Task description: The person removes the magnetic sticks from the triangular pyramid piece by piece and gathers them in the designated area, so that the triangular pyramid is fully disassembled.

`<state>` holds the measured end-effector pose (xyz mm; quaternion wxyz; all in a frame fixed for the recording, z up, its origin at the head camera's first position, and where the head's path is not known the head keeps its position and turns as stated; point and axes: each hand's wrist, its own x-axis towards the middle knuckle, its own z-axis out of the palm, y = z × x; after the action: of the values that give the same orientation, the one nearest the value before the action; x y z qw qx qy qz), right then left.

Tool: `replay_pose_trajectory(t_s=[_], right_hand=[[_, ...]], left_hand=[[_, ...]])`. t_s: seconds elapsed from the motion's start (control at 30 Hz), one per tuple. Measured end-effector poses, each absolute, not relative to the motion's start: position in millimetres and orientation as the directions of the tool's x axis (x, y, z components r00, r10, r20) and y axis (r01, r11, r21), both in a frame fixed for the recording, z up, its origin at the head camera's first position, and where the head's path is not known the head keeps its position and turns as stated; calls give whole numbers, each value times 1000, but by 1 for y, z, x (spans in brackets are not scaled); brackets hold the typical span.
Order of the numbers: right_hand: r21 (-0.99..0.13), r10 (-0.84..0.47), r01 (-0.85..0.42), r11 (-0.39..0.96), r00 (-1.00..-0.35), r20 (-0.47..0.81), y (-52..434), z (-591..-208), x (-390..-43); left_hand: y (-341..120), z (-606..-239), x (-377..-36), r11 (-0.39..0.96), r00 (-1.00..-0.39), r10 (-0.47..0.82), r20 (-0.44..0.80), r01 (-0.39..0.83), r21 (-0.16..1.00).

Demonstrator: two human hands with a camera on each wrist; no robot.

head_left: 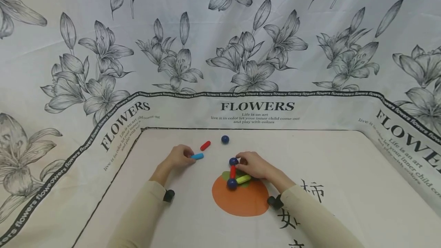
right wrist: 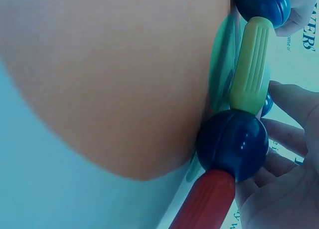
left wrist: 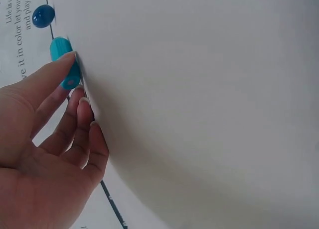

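My left hand (head_left: 187,157) lies on the table mat and pinches a light blue stick (head_left: 198,156); in the left wrist view its fingertips (left wrist: 67,59) touch that stick (left wrist: 64,64). My right hand (head_left: 244,164) grips a small build over the orange fruit print (head_left: 241,200). The build is a red stick (head_left: 232,171) between two dark blue balls (head_left: 233,161) (head_left: 232,183), with a yellow-green stick (head_left: 243,179) branching off. The right wrist view shows the yellow-green stick (right wrist: 250,64), a blue ball (right wrist: 233,144), the red stick (right wrist: 207,201) and my fingers (right wrist: 291,124) close up.
A loose red stick (head_left: 205,145) and a loose dark blue ball (head_left: 225,139) lie beyond my hands; that ball (left wrist: 43,16) also shows in the left wrist view. A flower-printed cloth (head_left: 220,49) rises behind and at both sides of the mat.
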<state>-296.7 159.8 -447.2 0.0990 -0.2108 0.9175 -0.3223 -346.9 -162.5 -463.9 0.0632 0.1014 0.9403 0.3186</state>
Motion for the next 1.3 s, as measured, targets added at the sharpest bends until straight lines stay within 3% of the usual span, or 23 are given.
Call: replay_pose_trajectory(t_s=[0.27, 0.53, 0.8, 1.1, 1.3], right_hand=[[-596, -477, -377, 709, -879, -12, 172, -441, -285], [-509, -540, -482, 713, -841, 40, 184, -433, -267], [-513, -627, -566, 646, -776, 67, 179, -437, -260], [-459, -639, -584, 670, -768, 44, 169, -440, -262], [-451, -636, -586, 673, -770, 53, 167, -442, -264]], left_hand=[[-167, -463, -342, 788, -968, 243, -63, 159, 595], [-171, -447, -317, 791, -963, 268, -7, 216, 572], [-130, -440, -286, 734, -899, 434, -61, 313, 603], [-75, -453, -268, 651, -792, 589, -159, 349, 674], [-56, -461, -266, 653, -819, 551, -162, 302, 695]])
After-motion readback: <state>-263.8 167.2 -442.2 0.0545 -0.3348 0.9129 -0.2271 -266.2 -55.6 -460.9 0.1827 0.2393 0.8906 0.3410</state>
